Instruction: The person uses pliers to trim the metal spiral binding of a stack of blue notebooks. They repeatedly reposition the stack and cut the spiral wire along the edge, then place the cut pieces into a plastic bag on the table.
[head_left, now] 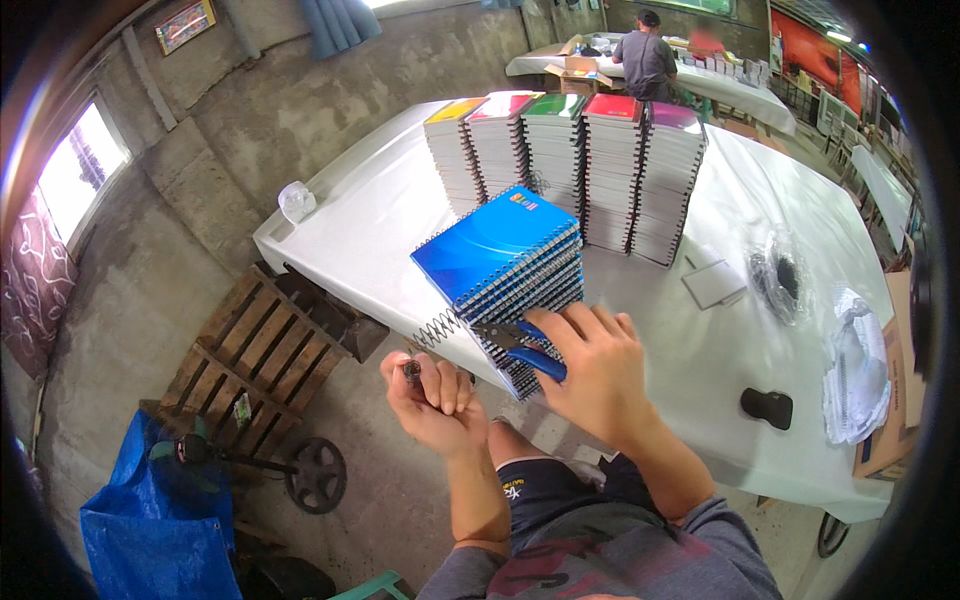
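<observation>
A stack of spiral notebooks with a blue cover (500, 240) on top stands at the table's near edge, its coil bindings facing me. From the top notebook's near corner a loose length of dark spiral coil (437, 328) sticks out to the left. My left hand (435, 408) is closed around the far end of this coil, just off the table edge. In my right hand (597, 378) is a pair of blue-handled cutting pliers (537, 352). Their jaws are at that corner, beside the coil; whether they touch the wire I cannot tell.
Behind the blue stack stand several tall notebook stacks (553, 150). To the right lie a small notepad (715, 284), a wrapped dark coil bundle (785, 275), a black pouch-like object (767, 407) and crumpled plastic (857, 370). A wooden pallet (255, 350) is at left. People sit farther back.
</observation>
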### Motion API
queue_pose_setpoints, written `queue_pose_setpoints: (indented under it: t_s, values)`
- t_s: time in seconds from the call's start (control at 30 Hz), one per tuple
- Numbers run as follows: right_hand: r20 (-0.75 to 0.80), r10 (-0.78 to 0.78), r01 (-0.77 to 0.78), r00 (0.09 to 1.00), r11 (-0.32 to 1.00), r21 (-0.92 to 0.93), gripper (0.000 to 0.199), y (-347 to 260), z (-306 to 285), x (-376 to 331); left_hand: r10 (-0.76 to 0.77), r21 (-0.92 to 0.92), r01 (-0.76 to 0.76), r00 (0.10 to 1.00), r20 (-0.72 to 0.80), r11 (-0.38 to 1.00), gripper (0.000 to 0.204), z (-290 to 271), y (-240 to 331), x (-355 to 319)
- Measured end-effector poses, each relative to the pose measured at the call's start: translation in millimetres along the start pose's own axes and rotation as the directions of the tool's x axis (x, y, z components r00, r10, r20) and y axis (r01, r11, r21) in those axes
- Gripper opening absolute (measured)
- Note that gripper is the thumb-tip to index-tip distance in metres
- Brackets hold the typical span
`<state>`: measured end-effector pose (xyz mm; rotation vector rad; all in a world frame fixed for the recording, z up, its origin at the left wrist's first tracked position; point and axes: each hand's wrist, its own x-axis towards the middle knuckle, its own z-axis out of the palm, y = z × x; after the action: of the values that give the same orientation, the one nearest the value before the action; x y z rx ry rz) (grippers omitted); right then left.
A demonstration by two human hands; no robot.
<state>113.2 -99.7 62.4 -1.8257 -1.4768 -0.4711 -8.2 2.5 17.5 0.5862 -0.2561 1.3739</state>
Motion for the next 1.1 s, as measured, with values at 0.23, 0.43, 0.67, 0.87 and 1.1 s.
queue_pose_setpoints:
  t_s: [0.23,0.43,0.67,0.87,1.1]
  values:
    - [-0.112,-0.021,0.020,0.994,1.000,-0.004,0.055,-8,-6,5,-0.175,-0.051,0.167,0.943,-0.283,0.985,0.034,-3,8,20]
    - [-0.088,-0.027,0.023,0.996,0.999,-0.039,0.056,-9,-6,7,0.087,0.610,-0.101,0.995,0.052,0.786,0.044,-2,10,21]
    - [-0.109,-0.047,0.039,0.993,0.997,-0.073,0.053,-12,-3,7,0.179,0.819,-0.180,0.979,0.096,0.544,0.025,14,-4,21]
    - [-0.088,-0.040,0.030,0.995,0.994,-0.107,0.051,-14,-1,5,0.204,0.828,-0.222,0.970,0.133,0.515,0.025,14,-6,22]
    - [-0.001,-0.024,0.024,1.000,1.000,-0.006,0.053,-4,3,2,0.215,0.838,-0.261,0.961,0.176,0.480,0.027,10,-9,22]
